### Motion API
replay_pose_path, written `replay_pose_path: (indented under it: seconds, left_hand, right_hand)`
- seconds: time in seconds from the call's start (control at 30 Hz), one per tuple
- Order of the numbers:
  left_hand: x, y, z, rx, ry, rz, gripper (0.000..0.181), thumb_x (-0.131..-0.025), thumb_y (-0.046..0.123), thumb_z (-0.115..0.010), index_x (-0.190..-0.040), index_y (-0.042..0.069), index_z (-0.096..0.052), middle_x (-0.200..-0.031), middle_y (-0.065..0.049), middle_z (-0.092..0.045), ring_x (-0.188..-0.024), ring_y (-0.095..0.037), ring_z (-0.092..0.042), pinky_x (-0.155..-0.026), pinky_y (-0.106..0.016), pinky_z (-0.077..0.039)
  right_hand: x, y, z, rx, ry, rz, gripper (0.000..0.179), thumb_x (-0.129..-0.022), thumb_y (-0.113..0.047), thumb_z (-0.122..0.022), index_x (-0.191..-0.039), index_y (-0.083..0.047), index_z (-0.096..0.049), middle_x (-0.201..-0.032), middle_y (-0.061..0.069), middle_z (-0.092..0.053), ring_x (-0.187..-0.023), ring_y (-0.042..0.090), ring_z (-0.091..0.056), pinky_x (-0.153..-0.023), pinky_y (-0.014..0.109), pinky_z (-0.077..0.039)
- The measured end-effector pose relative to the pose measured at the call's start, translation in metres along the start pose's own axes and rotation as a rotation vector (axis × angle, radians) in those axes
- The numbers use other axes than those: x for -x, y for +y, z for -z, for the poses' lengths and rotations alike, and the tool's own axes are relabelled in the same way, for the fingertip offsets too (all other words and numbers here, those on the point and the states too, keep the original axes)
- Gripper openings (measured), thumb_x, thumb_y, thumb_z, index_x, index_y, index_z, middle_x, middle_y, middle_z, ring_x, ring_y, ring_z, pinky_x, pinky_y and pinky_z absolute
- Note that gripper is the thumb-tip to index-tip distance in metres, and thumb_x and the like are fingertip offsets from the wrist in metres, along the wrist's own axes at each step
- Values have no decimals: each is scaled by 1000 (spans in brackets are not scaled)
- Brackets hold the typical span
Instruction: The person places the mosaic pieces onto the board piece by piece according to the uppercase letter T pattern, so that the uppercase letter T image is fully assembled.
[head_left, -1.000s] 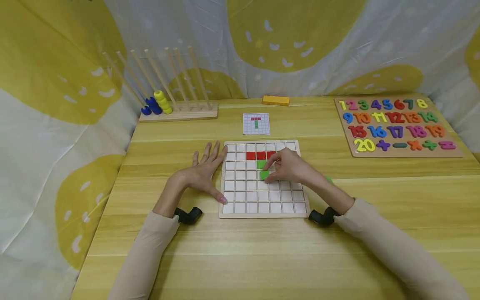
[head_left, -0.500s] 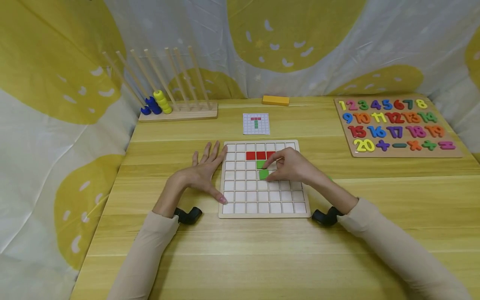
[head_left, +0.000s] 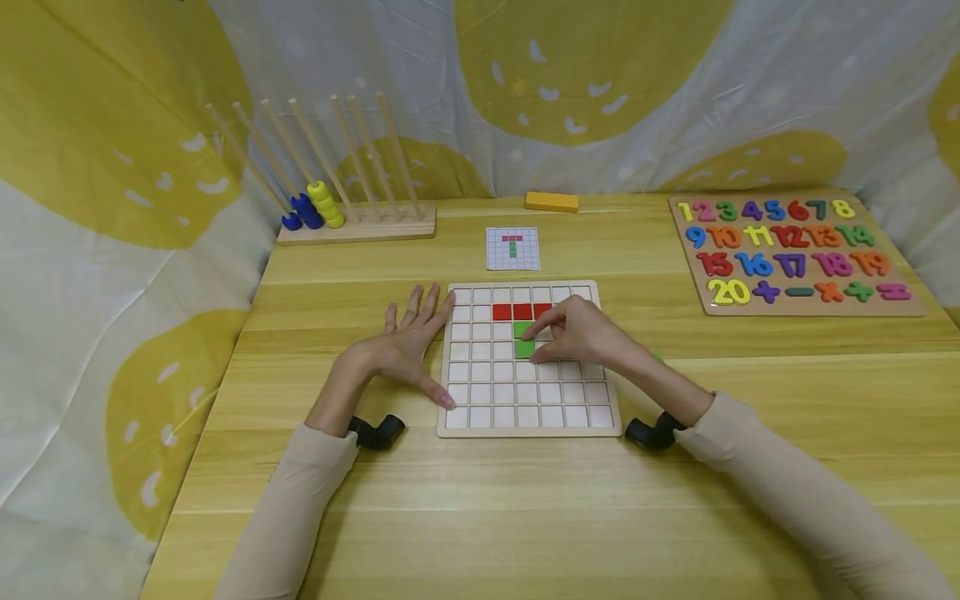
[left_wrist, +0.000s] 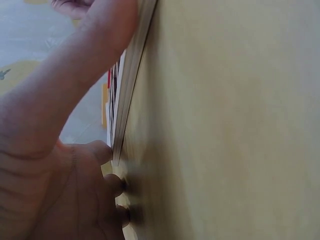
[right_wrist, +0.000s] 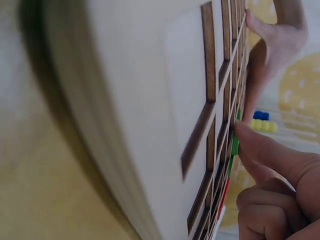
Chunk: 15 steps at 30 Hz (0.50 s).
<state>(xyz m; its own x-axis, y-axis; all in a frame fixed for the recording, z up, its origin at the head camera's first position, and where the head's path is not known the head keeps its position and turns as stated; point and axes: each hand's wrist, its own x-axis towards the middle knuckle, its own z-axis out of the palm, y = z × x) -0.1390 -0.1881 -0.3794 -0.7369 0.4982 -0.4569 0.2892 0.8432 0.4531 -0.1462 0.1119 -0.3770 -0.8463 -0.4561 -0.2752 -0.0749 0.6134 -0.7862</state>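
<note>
A wooden grid board (head_left: 528, 432) with white squares lies in front of me. Spread along its left edge, my left hand (head_left: 405, 346) rests with thumb and fingertips at the rim. Over the board's middle, my right hand (head_left: 581, 332) pinches a green square tile (head_left: 524, 350) between thumb and index finger. That tile lines up in the grid directly below another green tile (head_left: 521, 330). Above them runs a row of red tiles (head_left: 522, 312), its right end close to the index finger. In the right wrist view the thumb presses at the green tile (right_wrist: 235, 143).
Behind the board lies a pattern card (head_left: 513, 248) printed with a red and green T. Farther back are an orange block (head_left: 551, 202), a peg stand (head_left: 375, 223) with blue and yellow beads, and a number board (head_left: 813, 305). A green piece (head_left: 657, 357) shows behind the right forearm.
The green tile in the right hand has shifted slightly left and straightened into line under the other green tile. The left hand has stayed in place at the board's edge.
</note>
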Motion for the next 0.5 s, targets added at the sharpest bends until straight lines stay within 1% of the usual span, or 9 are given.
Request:
replay_pose_path:
  seconds: [0.13,0.3,0.5]
  left_hand:
    - [1,1,0,-4,0,3,159,-62,57,-96,-164,14,18,-168,-15,33,-155,-39,34,-121,-70,20]
    - [1,0,0,-6,3,1,159,-62,57,-96,-164,14,18,-168,-15,33,-155,-39,34,-121,-70,19]
    - [0,0,0,-2,4,-4,159,-62,57,-96,-164,14,19,-168,-15,34,-155,-39,34,-121,-70,19]
  right_hand:
    - [0,-1,-2,-2,6,12,24,-77,-7,-90,-100,-9,-84,-52,-6,-33,-55,13,-30,-54,23,-26]
    - [0,-1,-2,-6,0,8,24,-78,-8,-90,-101,-9,-84,-53,-5,-34,-55,13,-31,-53,23,-24]
    - [3,1,6,-8,-16,35,24,-81,-12,-88,-105,-11,-83,-53,-6,-34,-56,12,-31,-54,23,-26]
